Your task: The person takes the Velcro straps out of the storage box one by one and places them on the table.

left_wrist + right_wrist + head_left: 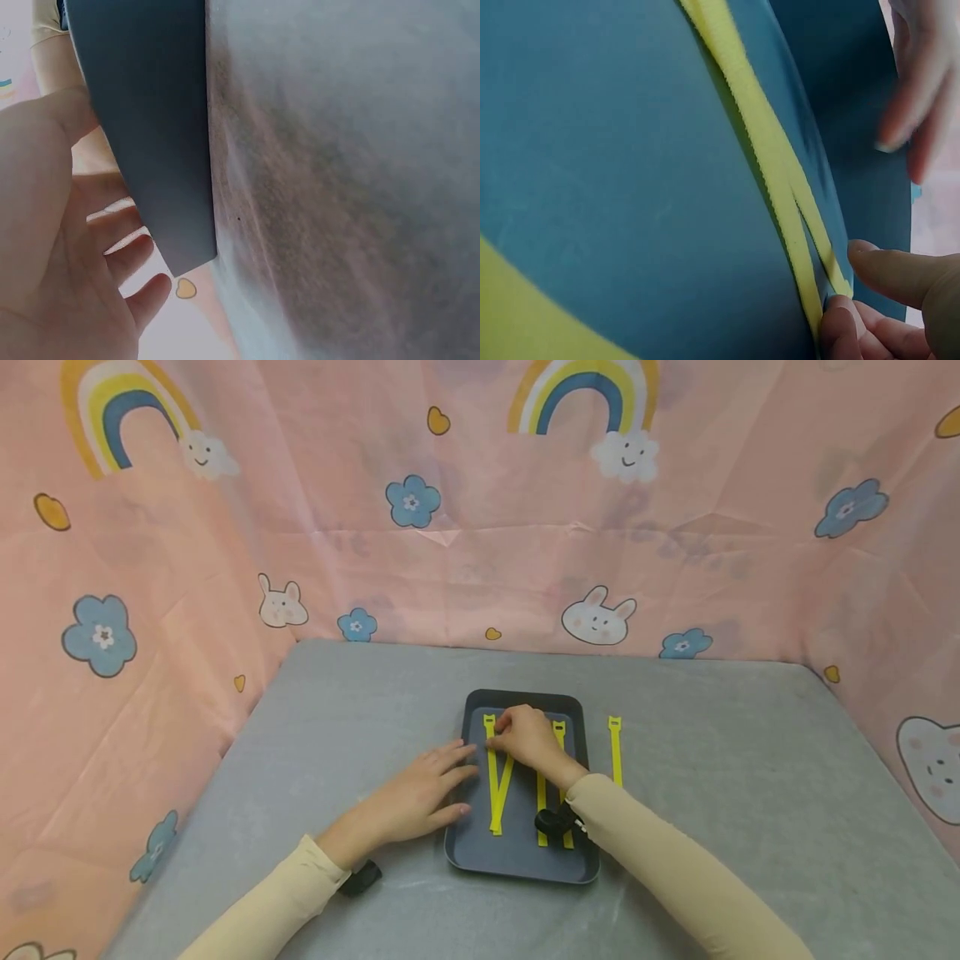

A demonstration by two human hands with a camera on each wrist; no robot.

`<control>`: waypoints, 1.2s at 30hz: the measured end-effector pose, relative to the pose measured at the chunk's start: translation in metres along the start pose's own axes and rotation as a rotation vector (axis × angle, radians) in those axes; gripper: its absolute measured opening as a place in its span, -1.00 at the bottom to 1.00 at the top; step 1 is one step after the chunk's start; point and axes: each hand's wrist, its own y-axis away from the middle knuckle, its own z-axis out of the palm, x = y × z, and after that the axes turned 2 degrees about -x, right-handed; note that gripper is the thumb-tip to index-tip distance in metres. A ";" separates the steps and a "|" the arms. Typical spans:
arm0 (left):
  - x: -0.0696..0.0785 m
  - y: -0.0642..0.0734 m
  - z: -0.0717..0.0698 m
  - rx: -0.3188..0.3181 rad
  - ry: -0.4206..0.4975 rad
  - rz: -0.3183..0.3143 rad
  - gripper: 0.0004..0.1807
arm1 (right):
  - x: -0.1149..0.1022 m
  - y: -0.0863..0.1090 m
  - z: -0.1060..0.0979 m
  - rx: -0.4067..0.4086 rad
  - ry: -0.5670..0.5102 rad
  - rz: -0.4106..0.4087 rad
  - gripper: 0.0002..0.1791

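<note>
My right hand (531,739) reaches over a dark grey tray (510,858), its fingers curled by the slotted end of a yellow hook-and-loop cable tie (492,781). In the right wrist view the thumb (889,264) stands apart from the fingertips, with that tie's end between them; I cannot tell whether it is pinched. A second, slanted yellow tie (504,789) meets the first at the near end, its far end hidden under the hand. My left hand (420,793) spreads its fingers at the tray's left rim; in the left wrist view they lie along the outer wall (154,142).
Two more yellow ties (542,789) lie in the tray's right half, partly covered by the right wrist and its black camera (553,822). Another yellow tie (616,750) lies on the grey tabletop (720,760), right of the tray. Pink patterned cloth (480,568) hangs around the table.
</note>
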 end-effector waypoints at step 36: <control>0.008 0.000 0.003 -0.016 -0.119 0.073 -0.43 | -0.008 0.001 0.010 0.056 0.045 -0.021 -0.76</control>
